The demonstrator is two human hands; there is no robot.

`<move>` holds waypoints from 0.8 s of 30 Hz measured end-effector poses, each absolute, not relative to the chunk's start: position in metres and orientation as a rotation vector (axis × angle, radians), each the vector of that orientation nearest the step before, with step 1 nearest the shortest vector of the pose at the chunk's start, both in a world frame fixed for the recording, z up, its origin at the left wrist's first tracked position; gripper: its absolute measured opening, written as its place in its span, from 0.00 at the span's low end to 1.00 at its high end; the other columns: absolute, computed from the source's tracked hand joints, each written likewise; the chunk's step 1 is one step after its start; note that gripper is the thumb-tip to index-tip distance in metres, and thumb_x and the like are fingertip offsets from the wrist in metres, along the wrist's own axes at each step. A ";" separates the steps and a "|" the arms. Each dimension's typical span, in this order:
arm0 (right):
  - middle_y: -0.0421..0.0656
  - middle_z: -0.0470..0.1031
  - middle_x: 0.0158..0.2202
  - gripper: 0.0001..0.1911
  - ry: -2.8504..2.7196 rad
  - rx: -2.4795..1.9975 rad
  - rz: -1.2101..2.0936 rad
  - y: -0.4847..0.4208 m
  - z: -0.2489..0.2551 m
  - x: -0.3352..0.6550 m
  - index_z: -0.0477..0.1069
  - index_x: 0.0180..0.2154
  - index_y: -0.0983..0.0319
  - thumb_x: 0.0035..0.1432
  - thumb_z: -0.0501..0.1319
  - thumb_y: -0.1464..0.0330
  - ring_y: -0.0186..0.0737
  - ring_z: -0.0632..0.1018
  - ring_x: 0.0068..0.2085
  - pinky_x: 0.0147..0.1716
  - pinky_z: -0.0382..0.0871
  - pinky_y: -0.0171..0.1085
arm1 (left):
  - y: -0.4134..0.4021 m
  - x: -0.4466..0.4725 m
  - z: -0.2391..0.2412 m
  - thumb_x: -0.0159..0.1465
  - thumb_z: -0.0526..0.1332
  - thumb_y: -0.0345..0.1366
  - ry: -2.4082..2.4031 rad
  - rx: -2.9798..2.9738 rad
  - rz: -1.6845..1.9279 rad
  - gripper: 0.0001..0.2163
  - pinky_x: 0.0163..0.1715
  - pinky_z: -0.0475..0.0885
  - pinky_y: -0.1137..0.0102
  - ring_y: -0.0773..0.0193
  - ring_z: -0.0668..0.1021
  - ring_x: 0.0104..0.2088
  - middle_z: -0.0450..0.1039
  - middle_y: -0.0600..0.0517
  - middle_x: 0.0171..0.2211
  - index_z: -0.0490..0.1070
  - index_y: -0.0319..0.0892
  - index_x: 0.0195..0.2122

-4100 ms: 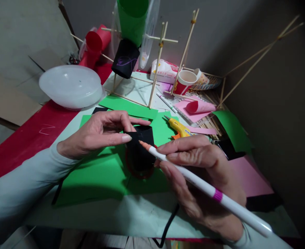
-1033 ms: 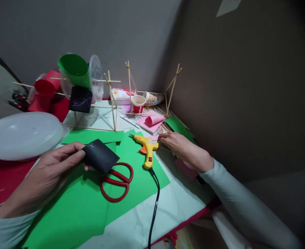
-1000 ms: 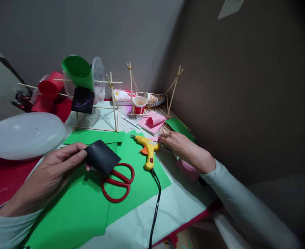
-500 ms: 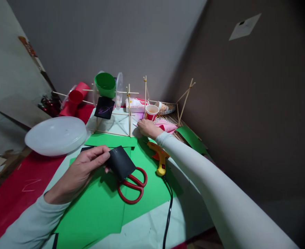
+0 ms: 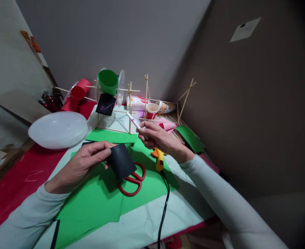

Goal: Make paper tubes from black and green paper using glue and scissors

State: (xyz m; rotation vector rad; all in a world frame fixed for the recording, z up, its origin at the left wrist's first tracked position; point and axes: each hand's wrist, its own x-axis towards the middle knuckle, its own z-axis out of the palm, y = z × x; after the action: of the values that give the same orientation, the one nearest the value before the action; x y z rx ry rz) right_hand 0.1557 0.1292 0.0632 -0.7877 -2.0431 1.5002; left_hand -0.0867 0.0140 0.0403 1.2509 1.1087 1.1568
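Observation:
My left hand (image 5: 86,162) is closed on a black paper cone (image 5: 120,161), held over the green paper sheets (image 5: 95,204). Just beneath the cone lie red-handled scissors (image 5: 131,180). My right hand (image 5: 159,138) is closed on a white marker pen (image 5: 133,121) with a pink band, raised above the table behind the cone. A yellow glue gun (image 5: 159,162) lies under my right wrist, its black cord (image 5: 164,214) running toward the table's near edge.
A stick frame (image 5: 130,107) carries green (image 5: 107,82), red (image 5: 77,93) and black (image 5: 105,103) cups at the back. A white plastic lid (image 5: 58,129) sits at left on red cloth (image 5: 15,180). A paper cup (image 5: 151,111), pink paper and more sticks fill the back right corner by the wall.
My right hand, which was reaching to the back of the table, has come back toward me holding a white marker. The left hand has kept hold of the black cone.

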 end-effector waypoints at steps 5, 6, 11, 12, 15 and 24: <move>0.31 0.60 0.27 0.12 -1.791 -0.672 1.770 0.094 0.049 0.152 0.63 0.40 0.58 0.68 0.59 0.57 0.26 0.53 0.21 0.19 0.45 0.29 | 0.011 -0.088 0.042 0.62 0.71 0.49 1.102 1.317 1.148 0.12 0.34 0.75 0.73 0.63 0.76 0.36 0.80 0.48 0.48 0.83 0.46 0.33; 0.31 0.60 0.27 0.12 -1.764 -0.660 1.791 0.090 0.047 0.151 0.64 0.41 0.58 0.67 0.60 0.57 0.26 0.53 0.21 0.19 0.44 0.29 | 0.011 -0.089 0.042 0.62 0.71 0.49 1.090 1.333 1.151 0.12 0.34 0.74 0.73 0.62 0.76 0.37 0.80 0.48 0.49 0.82 0.45 0.32; 0.31 0.58 0.23 0.13 -1.707 -0.634 1.749 0.076 0.045 0.148 0.70 0.40 0.60 0.66 0.63 0.56 0.27 0.55 0.21 0.18 0.46 0.30 | 0.009 -0.090 0.041 0.68 0.66 0.44 0.997 1.468 1.124 0.12 0.47 0.72 0.69 0.54 0.76 0.53 0.78 0.47 0.51 0.79 0.43 0.31; 0.31 0.58 0.22 0.13 -1.708 -0.639 1.716 0.074 0.045 0.147 0.71 0.40 0.60 0.66 0.63 0.57 0.27 0.56 0.21 0.18 0.46 0.30 | 0.009 -0.091 0.041 0.69 0.65 0.43 0.985 1.501 1.112 0.12 0.52 0.71 0.67 0.53 0.75 0.56 0.78 0.46 0.52 0.79 0.43 0.30; 0.31 0.59 0.22 0.12 -1.706 -0.649 1.642 0.069 0.046 0.145 0.73 0.39 0.60 0.66 0.63 0.58 0.27 0.57 0.21 0.17 0.47 0.31 | 0.009 -0.093 0.040 0.71 0.63 0.41 0.960 1.577 1.090 0.12 0.58 0.66 0.64 0.52 0.72 0.60 0.77 0.46 0.53 0.77 0.43 0.31; 0.33 0.60 0.25 0.13 -1.892 -0.665 1.453 0.067 0.052 0.151 0.73 0.41 0.60 0.70 0.59 0.58 0.29 0.60 0.24 0.24 0.54 0.33 | 0.006 -0.088 0.046 0.68 0.66 0.44 1.074 1.517 1.055 0.12 0.39 0.72 0.68 0.56 0.77 0.44 0.76 0.46 0.47 0.79 0.42 0.32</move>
State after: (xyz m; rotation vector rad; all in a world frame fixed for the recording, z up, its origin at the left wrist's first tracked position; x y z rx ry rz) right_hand 0.1507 0.0667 0.0524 -0.6648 -1.8917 1.4531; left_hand -0.0882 0.0062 0.0461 1.5169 1.0744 1.0550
